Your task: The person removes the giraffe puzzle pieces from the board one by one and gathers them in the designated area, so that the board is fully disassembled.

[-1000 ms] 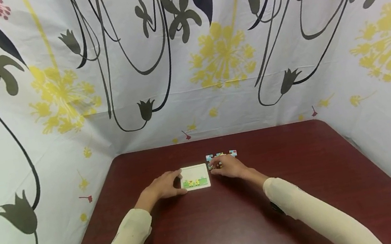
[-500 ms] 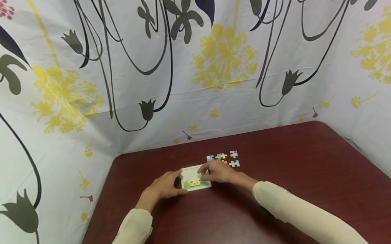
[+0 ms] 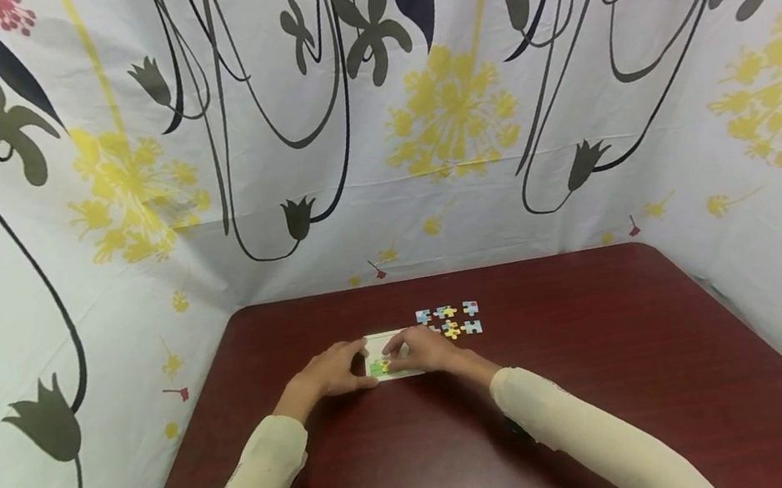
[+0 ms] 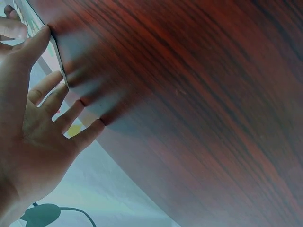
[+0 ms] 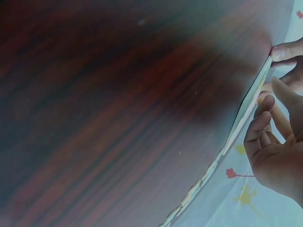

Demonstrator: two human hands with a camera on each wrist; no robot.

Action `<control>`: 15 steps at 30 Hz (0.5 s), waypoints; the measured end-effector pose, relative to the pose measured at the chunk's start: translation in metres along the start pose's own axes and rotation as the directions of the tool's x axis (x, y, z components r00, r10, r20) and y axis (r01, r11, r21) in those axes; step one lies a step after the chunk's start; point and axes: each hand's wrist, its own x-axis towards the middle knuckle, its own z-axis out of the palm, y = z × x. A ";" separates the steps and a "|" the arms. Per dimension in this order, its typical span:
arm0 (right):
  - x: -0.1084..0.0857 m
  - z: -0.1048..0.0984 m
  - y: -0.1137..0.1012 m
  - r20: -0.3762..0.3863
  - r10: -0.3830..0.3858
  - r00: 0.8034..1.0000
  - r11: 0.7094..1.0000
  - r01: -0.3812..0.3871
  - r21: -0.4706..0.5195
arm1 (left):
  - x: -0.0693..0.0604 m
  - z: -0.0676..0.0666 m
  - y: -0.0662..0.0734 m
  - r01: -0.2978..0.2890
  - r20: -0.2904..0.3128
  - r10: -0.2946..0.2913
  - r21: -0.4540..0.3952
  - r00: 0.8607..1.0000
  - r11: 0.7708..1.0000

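A small white puzzle tray (image 3: 371, 350) lies flat near the back of the table, with green and yellow pieces along its near side. My left hand (image 3: 334, 370) grips the tray's left end, thumb at the near edge and forefinger at the far corner; in the left wrist view the other fingertips reach the tabletop. My right hand (image 3: 428, 349) is over the tray's right part, thumb and forefinger bent together over the near row as if round a puzzle piece, which the fingers mostly hide. The right wrist view shows this hand (image 5: 279, 151) above the tray (image 5: 245, 113).
Several loose jigsaw pieces (image 3: 471, 308) lie in two rows right of the tray, some partly behind the right hand. The dark red wooden table (image 3: 571, 386) ends at a flower-patterned cloth (image 3: 347, 149) on the back and both sides.
My right hand has moved left from the loose pieces onto the tray, and further left across it during the last half second. The left hand stays at the tray's left end.
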 end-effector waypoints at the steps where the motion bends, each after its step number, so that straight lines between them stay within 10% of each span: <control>1: 0.001 0.001 0.000 0.001 -0.002 1.000 1.000 0.002 -0.012 | 0.000 0.000 0.000 -0.003 -0.002 0.003 0.000 1.000 1.000; 15: 0.013 0.006 -0.001 0.129 0.034 0.991 0.997 -0.026 -0.066 | 0.001 0.001 -0.001 0.007 0.006 -0.007 0.019 1.000 1.000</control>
